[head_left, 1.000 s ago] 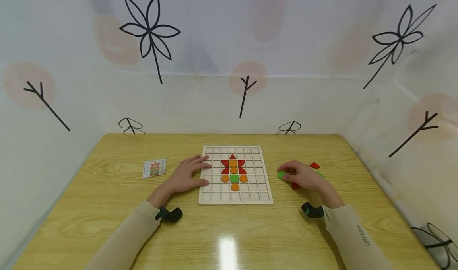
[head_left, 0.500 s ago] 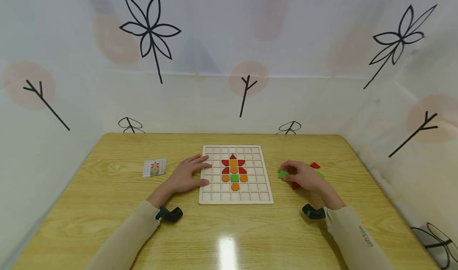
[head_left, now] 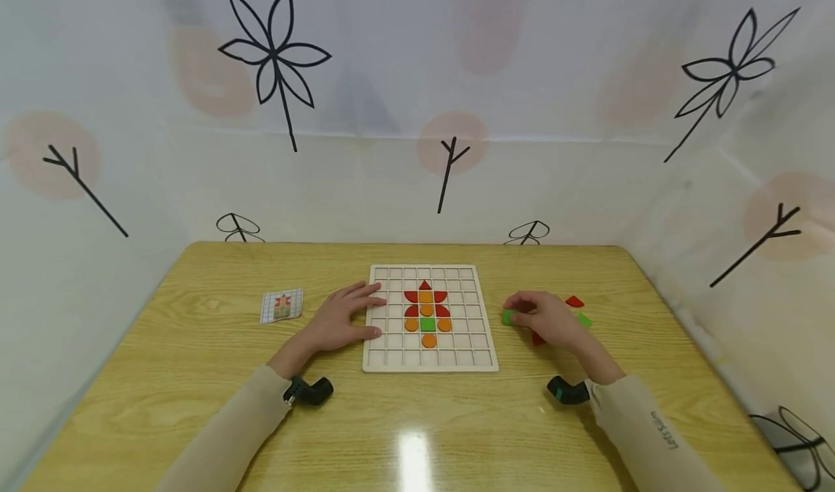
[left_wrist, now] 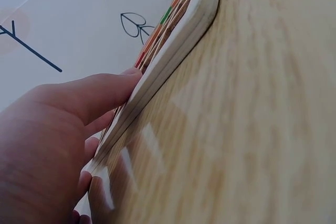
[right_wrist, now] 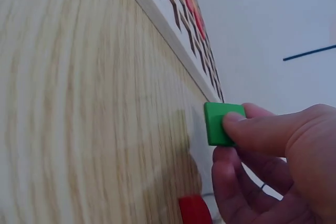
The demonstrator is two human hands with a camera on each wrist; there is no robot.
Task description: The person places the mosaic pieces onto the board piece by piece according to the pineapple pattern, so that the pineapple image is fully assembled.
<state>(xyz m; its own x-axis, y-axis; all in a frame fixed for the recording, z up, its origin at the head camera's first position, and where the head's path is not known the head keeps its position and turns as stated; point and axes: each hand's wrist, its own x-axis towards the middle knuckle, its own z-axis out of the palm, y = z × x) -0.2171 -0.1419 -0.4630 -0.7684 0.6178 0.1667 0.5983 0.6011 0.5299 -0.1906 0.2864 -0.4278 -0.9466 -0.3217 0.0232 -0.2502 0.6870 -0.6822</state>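
Looks forward and down from the head, well back, over the table [head_left: 457, 419] toward the patterned backdrop [head_left: 365, 188], with the left hand [head_left: 335, 322] and right hand [head_left: 551, 319] in sight. From the left wrist, looks close and low along the side of the grid board [head_left: 386, 359] toward the right hand. From the right wrist, looks close past the green tile [right_wrist: 215, 125] across the table to the same board, shared by all three views.

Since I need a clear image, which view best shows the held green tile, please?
Right wrist: the green square tile appears largest, its face mostly exposed. Head shows it small, partly covered; left wrist, a sliver at top.
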